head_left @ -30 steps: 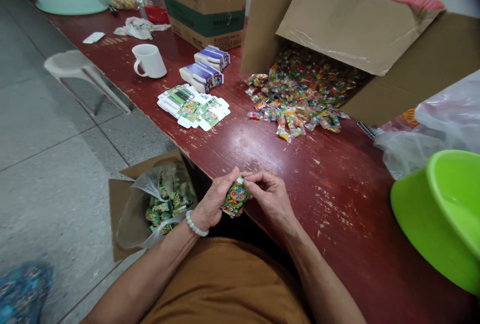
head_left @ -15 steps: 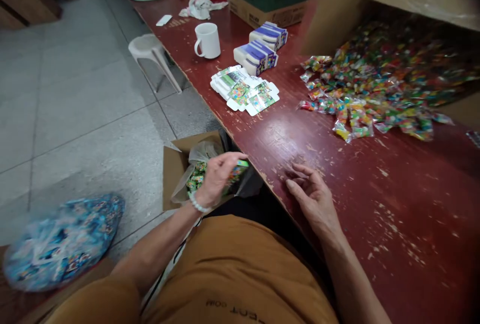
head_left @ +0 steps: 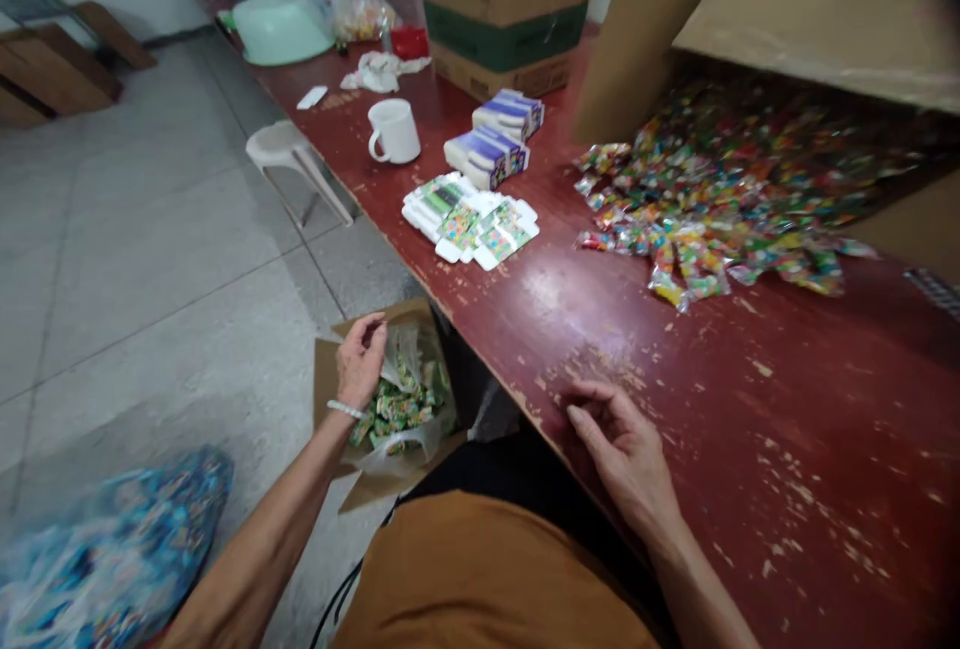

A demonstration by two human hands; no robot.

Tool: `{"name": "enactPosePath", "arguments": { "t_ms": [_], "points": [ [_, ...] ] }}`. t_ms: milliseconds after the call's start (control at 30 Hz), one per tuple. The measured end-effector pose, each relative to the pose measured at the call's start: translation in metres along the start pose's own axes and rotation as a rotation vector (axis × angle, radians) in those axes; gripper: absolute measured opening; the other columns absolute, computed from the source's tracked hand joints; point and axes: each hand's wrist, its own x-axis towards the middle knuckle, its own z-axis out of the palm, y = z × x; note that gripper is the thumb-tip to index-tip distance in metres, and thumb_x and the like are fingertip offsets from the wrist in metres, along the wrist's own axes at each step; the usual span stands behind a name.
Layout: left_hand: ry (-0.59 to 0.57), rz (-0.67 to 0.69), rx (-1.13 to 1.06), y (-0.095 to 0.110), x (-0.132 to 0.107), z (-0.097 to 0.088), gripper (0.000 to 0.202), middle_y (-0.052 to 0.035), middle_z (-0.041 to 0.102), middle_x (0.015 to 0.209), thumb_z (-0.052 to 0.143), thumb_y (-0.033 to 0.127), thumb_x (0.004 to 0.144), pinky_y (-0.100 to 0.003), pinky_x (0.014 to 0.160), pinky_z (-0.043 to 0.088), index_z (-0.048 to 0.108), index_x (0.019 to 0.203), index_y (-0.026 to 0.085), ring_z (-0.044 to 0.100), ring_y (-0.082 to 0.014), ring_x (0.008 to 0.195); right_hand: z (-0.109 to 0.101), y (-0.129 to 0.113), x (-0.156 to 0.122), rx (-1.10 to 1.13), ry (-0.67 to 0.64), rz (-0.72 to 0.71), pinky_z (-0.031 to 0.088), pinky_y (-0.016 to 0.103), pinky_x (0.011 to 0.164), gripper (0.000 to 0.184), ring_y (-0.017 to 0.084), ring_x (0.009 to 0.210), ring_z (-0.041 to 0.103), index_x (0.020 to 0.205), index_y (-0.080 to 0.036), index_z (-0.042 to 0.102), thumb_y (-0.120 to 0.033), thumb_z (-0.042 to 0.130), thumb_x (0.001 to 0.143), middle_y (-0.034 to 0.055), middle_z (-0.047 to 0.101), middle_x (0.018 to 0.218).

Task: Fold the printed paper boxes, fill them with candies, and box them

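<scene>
- Left hand: hovering over the open carton on the floor, at the edge of its clear plastic liner; the fingers are lying loosely curled and are holding nothing.
- Small green printed boxes: lying heaped inside the liner, just beside and below the left hand.
- Right hand: resting on the near edge of the red table, palm down; the fingers are lying slack and half open, gripping nothing.
- Flat unfolded box blanks: lying stacked on the table, well apart from both hands.
- Blue and white boxes: standing in two groups behind the blanks, near a white mug.
- Wrapped sweets: spilling from a large tipped cardboard box across the table at right.
- White plastic stool: standing on the floor beside the table.
</scene>
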Motion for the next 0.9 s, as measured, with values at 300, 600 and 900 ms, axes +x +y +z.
{"name": "enactPosePath", "arguments": {
  "t_ms": [300, 600, 900],
  "points": [
    [-0.117, 0.569, 0.618, 0.144, 0.086, 0.096, 0.049, -0.0174, 0.059, 0.122, 0.054, 0.056, 0.089, -0.048, 0.091, 0.037, 0.067, 0.123, 0.022, 0.049, -0.0364, 0.113, 0.006, 0.001, 0.002, -0.098, 0.124, -0.286, 0.052, 0.024, 0.071, 0.011, 0.014, 0.078, 0.064, 0.102, -0.022, 0.065, -0.024, 0.059, 0.093, 0.0035, 0.066, 0.092],
    [-0.256, 0.353, 0.591, 0.180, 0.102, 0.112, 0.045, -0.0196, 0.059, 0.120, 0.070, 0.048, 0.079, -0.049, 0.092, 0.038, 0.061, 0.110, 0.016, 0.050, -0.0398, 0.116, 0.006, -0.002, 0.005, -0.013, 0.137, -0.237, 0.052, 0.025, 0.072, 0.009, 0.014, 0.075, 0.062, 0.095, -0.022, 0.067, -0.023, 0.061, 0.090, 0.0027, 0.066, 0.087],
    [-0.791, 0.061, -0.235, 0.181, -0.015, 0.059, 0.034, 0.0057, 0.053, 0.069, 0.075, 0.040, 0.073, -0.023, 0.059, 0.042, 0.048, 0.080, 0.021, 0.051, -0.0116, 0.060, 0.003, -0.029, 0.018, 0.528, 0.224, 0.114, 0.058, 0.031, 0.071, 0.053, 0.018, 0.086, 0.065, 0.127, -0.024, 0.050, -0.046, 0.069, 0.083, 0.0107, 0.064, 0.121]
  ]
}}
